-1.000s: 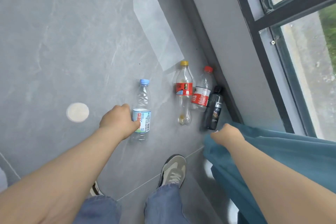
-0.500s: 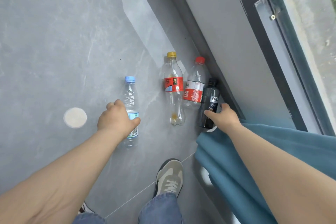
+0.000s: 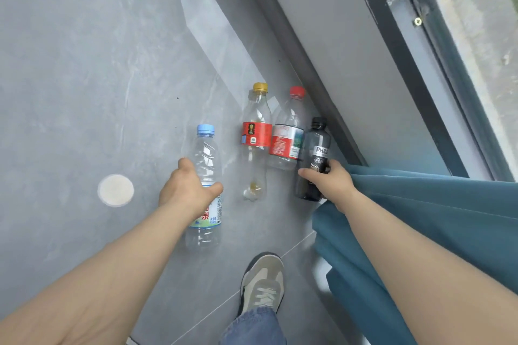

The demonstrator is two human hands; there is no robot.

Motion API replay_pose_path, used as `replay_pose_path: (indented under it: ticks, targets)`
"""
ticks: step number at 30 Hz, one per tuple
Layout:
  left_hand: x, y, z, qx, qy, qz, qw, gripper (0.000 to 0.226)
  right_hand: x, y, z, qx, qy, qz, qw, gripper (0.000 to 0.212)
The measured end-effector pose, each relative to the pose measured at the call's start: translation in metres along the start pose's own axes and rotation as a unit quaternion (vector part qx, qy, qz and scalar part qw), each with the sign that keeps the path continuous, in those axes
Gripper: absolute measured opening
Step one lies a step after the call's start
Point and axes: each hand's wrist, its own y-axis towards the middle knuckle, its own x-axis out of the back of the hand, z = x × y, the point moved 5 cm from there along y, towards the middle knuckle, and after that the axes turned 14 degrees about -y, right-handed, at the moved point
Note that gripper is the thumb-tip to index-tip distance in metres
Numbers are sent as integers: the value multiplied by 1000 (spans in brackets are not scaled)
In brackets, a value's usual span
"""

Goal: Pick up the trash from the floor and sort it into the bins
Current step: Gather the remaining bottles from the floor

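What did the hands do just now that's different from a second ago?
The right hand moved forward from the curtain and took hold of the black bottle. The left hand stayed gripping the blue-capped bottle; the yellow-capped bottle and red-capped bottle lay where they were.

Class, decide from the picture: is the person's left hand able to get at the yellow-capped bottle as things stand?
Probably not yet: the left hand is full, gripping the blue-capped bottle. The yellow-capped bottle lies close by across bare floor, so nothing else blocks it.
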Motion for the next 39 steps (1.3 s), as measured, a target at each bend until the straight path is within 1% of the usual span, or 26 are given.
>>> replay_pose_path:
  ticks: [3,5,7,10,14,18,20,25,28,32,34,37,39]
  targets:
    - [18,-15,-8,-18,-3,-5,1000,56,-8,-25,41,60,-32,22,997,45]
    - [36,-23,-9,-21,-1,-16,1000,56,-14,-41,66,84,-45,38,995,45]
    - [58,-32,-8,-17,-3,-29,999,55,-13,-57,83,79,-33,29,996,43]
    - [98,-48,-4,-15,-9,-42,999,54,-10,-89,99,74,-16,34,997,30]
    - [155,-83,-2,-34,-12,-47,998,56,-1,-147,119,86,-15,31,996,20]
    - [217,-135,1,-53,-19,-57,997,56,11,-221,147,105,-52,37,992,33]
    - [245,-166,3,-64,-24,-53,996,55,14,-262,160,109,-59,35,992,35]
    - [317,-257,15,-74,-36,-51,995,59,28,-380,189,112,-59,25,992,33]
    - [355,-321,22,-90,-48,-45,994,57,35,-459,196,115,-35,39,992,29]
    - [403,-401,26,-107,-54,-42,992,58,41,-553,197,118,-4,42,992,34]
    - [421,-435,27,-110,-54,-36,992,54,47,-594,191,118,4,37,992,38]
    - [439,-481,22,-137,-66,-33,988,48,59,-642,175,116,33,25,992,39]
    - [442,-509,18,-151,-56,-29,986,52,72,-669,158,115,34,7,993,39]
